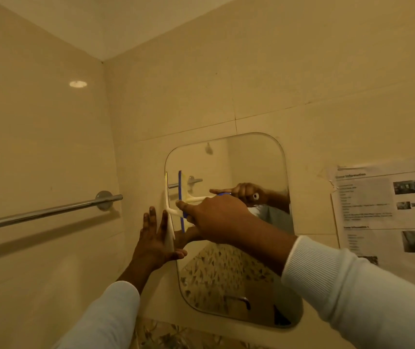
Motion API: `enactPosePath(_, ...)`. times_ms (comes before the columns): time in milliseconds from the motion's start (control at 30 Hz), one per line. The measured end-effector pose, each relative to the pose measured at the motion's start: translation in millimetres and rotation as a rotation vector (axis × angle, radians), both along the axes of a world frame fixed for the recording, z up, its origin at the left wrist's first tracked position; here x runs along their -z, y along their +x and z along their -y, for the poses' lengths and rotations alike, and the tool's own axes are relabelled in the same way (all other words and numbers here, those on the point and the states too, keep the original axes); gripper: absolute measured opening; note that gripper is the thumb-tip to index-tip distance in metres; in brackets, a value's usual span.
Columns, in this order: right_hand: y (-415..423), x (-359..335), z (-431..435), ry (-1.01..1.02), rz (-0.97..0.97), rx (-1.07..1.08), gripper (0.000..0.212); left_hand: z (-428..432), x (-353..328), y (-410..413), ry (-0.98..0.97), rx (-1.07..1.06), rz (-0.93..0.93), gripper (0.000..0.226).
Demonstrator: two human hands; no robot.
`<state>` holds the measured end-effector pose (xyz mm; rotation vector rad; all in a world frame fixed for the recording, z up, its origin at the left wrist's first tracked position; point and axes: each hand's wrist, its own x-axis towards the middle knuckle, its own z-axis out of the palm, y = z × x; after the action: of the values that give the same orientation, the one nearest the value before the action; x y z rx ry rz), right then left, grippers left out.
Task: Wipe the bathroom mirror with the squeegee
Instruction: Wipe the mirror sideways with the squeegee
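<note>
squeegee [169, 210] blade upright, 12-to-6, at mirror [256, 167] left edge; contact unclear | right hand [216, 217] grips handle, blade at its 9 o'clock | left hand [153, 243] spread flat on wall just beside blade | likely stroke: toward 3 o'clock

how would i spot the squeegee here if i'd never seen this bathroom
Find the rounded mirror on the beige tiled wall and go to its left edge. The squeegee stands there, blade upright, its handle gripped by the right hand; it is the only cream T-shaped tool.
</note>
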<state>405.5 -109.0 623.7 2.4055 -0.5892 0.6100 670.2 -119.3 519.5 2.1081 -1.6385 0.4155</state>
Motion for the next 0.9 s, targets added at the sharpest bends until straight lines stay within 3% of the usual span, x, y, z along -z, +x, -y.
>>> enactPosePath(100, 13, -5, 3, -0.008, -0.030, 0.022, 0.098, 0, 0, 0, 0.002, -0.018, 0.000, 0.150)
enactPosePath(200, 18, -5, 2, -0.016, -0.048, 0.038, 0.100, 1, -2, 0, -0.003, -0.018, 0.011, 0.150)
enactPosePath(700, -40, 7, 6, -0.012, 0.038, 0.091, 0.055, 0, 3, 5, -0.056, 0.027, 0.019, 0.144)
enactPosePath(900, -95, 13, 8, 0.011, 0.080, 0.147, 0.054, 0, 5, 8, -0.078, 0.056, 0.017, 0.143)
